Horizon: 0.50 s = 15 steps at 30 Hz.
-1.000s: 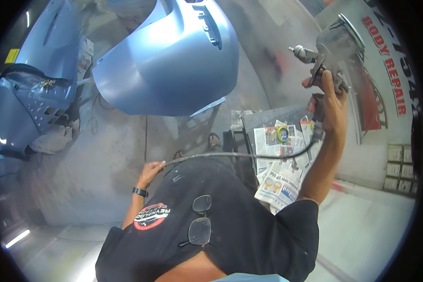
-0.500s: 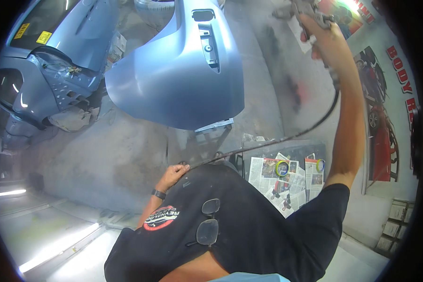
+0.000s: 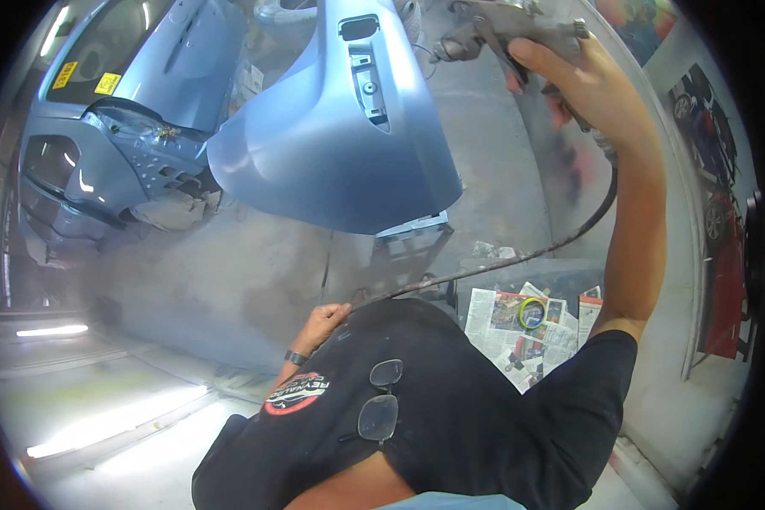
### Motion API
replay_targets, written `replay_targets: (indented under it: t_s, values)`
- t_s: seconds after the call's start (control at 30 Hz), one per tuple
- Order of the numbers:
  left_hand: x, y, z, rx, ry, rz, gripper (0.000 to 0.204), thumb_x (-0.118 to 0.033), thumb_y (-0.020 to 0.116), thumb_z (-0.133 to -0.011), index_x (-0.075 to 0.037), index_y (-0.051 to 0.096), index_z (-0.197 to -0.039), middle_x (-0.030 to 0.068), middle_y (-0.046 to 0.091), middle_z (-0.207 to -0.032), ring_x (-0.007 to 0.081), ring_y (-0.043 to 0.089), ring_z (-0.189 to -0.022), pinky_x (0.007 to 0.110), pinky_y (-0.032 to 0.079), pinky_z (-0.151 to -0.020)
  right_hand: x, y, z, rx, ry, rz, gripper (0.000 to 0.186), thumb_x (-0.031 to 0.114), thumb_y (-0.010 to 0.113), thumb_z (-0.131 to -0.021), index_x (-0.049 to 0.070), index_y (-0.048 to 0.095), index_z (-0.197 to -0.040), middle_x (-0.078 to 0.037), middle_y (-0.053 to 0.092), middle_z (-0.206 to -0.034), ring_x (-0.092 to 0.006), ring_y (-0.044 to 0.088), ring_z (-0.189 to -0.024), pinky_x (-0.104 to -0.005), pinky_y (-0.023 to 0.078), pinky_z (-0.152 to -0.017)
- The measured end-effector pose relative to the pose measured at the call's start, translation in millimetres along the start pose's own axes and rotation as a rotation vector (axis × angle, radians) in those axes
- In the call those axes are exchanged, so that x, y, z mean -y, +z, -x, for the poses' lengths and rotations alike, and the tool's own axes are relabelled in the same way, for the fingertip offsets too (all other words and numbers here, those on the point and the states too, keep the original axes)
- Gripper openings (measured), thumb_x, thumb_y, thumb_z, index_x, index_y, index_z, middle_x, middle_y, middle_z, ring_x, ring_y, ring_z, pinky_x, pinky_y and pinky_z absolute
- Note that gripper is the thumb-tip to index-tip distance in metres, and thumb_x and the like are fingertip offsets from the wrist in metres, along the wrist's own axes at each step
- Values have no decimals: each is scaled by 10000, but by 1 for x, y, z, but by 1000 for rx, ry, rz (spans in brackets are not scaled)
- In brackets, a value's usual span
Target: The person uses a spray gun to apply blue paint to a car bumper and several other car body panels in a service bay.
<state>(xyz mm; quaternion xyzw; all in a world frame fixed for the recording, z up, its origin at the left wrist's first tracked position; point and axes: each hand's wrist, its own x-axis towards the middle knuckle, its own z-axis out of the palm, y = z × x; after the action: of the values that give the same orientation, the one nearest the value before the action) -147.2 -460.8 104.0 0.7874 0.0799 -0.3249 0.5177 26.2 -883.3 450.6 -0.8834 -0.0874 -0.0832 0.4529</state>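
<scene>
High on the right, my right hand (image 3: 599, 89) is wrapped round a spray gun (image 3: 478, 36), beyond the right side of a light blue car body panel (image 3: 331, 166). A gap shows between the gun and the panel. From the gun's handle a dark air hose (image 3: 497, 263) curves down and left across my front. My left hand (image 3: 325, 325), low by my waist, is closed on that hose. The panel has a dark rectangular opening and a long recess near its upper right edge; a stand partly shows beneath it.
A blue car body (image 3: 166, 72) with an open-looking, partly stripped section stands at the left. Newspaper sheets (image 3: 493, 319) and a yellow-green tape roll (image 3: 532, 314) lie on a surface at lower right. A wall (image 3: 680, 280) with car pictures rises at the right.
My right hand has carried the spray gun leftward, nearer the panel. The view has shifted a little, so the panel and car sit further right. My left hand still grips the hose.
</scene>
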Motion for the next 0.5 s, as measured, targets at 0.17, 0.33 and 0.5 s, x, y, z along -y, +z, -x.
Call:
replay_targets:
  t_s: [0.17, 0.33, 0.5]
  values:
    - [10, -1, -5, -4, 3, 66, 485, -445, 609, -1000, -42, 628, -732, -45, 539, -675, 65, 461, -657, 261, 391, -601, -1, -2, 9, -285, 159, -25, 336, 338, 700, -913, 6, 657, -887, -51, 629, -751, -128, 564, -555, -276, 464, -508]
    - [10, -1, 4, -50, -121, 129, 438, -409, 631, -995, -71, 629, -717, -58, 544, -684, 45, 445, -653, 240, 348, -591, -79, -15, 35, -212, 224, -284, 361, 417, 622, -964, 61, 672, -990, -33, 665, -771, -81, 521, -499, -228, 394, -417]
    - [39, -17, 6, -68, -99, 23, 457, -443, 633, -982, -68, 637, -721, -54, 544, -683, 54, 445, -663, 247, 355, -603, -186, 5, 75, -239, 422, -558, 461, 517, 685, -915, 66, 675, -1011, -19, 643, -741, -88, 509, -460, -244, 410, -408]
